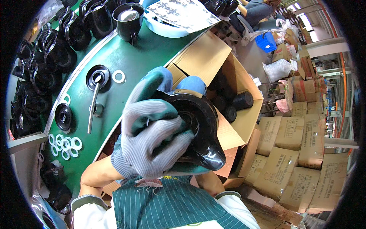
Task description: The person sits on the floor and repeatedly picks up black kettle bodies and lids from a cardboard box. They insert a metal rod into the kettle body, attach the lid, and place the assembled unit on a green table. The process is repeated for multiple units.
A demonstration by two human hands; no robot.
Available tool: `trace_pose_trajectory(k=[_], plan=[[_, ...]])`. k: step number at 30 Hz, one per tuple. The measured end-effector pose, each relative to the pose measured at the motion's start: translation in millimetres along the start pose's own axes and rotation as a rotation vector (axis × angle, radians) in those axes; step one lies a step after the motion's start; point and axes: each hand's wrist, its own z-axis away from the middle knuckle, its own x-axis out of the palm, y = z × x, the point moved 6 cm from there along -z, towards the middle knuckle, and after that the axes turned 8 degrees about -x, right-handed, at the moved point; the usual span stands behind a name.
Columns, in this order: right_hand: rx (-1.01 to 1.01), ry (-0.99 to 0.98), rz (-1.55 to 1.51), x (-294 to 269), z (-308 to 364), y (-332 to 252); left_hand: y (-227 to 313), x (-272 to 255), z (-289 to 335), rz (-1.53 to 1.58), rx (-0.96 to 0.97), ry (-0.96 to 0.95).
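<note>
A glossy black jug [209,126] with a pouring lip is held in front of my apron, its open mouth turned up toward me. My left hand [154,133], in a grey and green knit glove, lies over the mouth with its fingers curled inward. Its fingertips are hidden, so whatever they pinch inside cannot be seen. Under the jug, my right hand [196,169] shows only a strip of green glove and supports it from below. On the green table nearby lie a black disc [98,77] with a metal rod across it, a white ring [118,76] and another black disc [63,116].
Several white rings [65,145] lie at the table's near left. Black jugs [59,53] crowd the far left, and one jug [129,28] stands apart. A blue basin [167,28] is behind. On my right are an open carton [244,118] holding black cylinders [243,100] and stacked cartons [288,133].
</note>
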Motion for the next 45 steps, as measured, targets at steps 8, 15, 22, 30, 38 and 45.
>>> trace_pose_trajectory(k=[8, 15, 22, 30, 38, 45], plan=[[0.0, 0.013, -0.004, 4, 2, -1, 9, -8, 11, -0.093, 0.161, 0.21], [0.088, 0.026, -0.134, 7, -9, -2, -5, -10, 16, -0.028, 0.112, -0.168], [0.129, -0.535, 0.292, 42, -70, -89, -121, -20, 115, -0.156, -0.253, -0.058], [-0.415, -0.843, 1.118, 89, -19, -13, -298, -19, 220, -0.765, -0.86, -0.239], [0.206, -0.022, -0.037, 25, -40, 13, -128, 49, 4, 0.207, -0.532, -0.571], [0.362, -0.306, 0.1, 29, -75, 21, -78, 91, 6, -0.358, -0.249, -1.005]])
